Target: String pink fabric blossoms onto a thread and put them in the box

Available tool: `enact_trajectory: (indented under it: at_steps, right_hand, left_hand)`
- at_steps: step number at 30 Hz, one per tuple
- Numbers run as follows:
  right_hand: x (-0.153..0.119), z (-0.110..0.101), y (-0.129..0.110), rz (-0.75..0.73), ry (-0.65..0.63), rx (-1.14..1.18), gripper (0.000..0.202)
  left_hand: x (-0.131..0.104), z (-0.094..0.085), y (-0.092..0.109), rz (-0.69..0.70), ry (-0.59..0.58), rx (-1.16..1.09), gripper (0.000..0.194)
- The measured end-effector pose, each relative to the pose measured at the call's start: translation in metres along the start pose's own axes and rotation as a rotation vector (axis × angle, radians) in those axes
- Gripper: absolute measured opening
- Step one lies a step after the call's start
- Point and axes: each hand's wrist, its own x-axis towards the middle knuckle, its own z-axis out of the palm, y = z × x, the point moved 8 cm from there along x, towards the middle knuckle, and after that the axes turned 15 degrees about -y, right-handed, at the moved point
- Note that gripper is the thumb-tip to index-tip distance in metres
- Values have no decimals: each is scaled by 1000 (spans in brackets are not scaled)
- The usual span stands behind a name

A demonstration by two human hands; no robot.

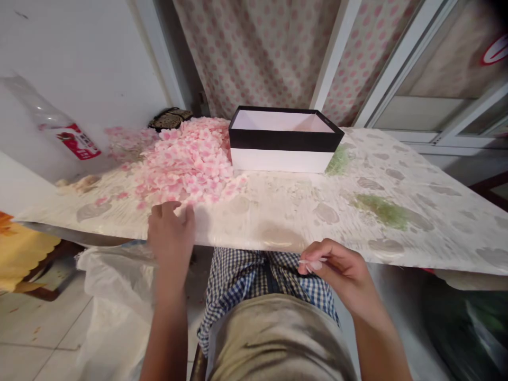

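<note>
A big heap of pink and white artificial flower petals [190,159] lies on the left half of the table. At its front edge is my left hand [170,225], slightly blurred, fingers curved and thumb apart; nothing shows in its grasp. Whether its fingertips touch the petals I cannot tell. My right hand [337,264] is over my lap by the table's front edge, thumb and fingers pinched on a few pale flower petals [313,264].
A black-and-white open box [281,161] stands at the back, right of the heap. Thin green strands [383,210] lie on the patterned tablecloth [278,211] at right. A dark bundle [170,118] sits behind the heap, and a white plastic bag [115,296] hangs below left.
</note>
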Motion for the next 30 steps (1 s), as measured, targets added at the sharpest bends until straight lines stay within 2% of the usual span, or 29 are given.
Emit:
enact_trajectory:
  at_steps: [3, 6, 10, 14, 16, 19, 21, 23, 26, 30]
  right_hand:
    - [0, -2, 3, 34, 10, -3, 5]
    - [1, 1, 7, 73, -21, -10, 5]
    - [2, 7, 11, 118, -65, -9, 6]
    - [2, 7, 15, 141, -34, -7, 5]
    - [2, 5, 18, 150, 15, 16, 10]
    - [4, 4, 14, 97, 70, 25, 6]
    - [6, 6, 5, 11, 83, -10, 6]
    - [8, 9, -5, -63, 77, -51, 8]
    - [10, 13, -13, -102, 58, -78, 10]
    - [8, 15, -15, -105, 56, -65, 15]
  left_hand:
    - [13, 10, -10, -9, -100, 85, 27]
    - [17, 14, -13, -23, -161, 53, 20]
    - [16, 12, -18, -7, -106, -11, 18]
    - [11, 9, -11, 124, -46, -130, 18]
    - [3, 8, 5, 253, -34, -203, 16]
    - [-23, 7, 52, 602, -55, -297, 10]
    - [-49, 6, 85, 848, -63, -333, 16]
    - [-72, 3, 108, 1021, -48, -374, 25]
    - [-95, 2, 127, 1147, -72, -446, 29]
    - [-105, 2, 138, 1166, -206, -624, 29]
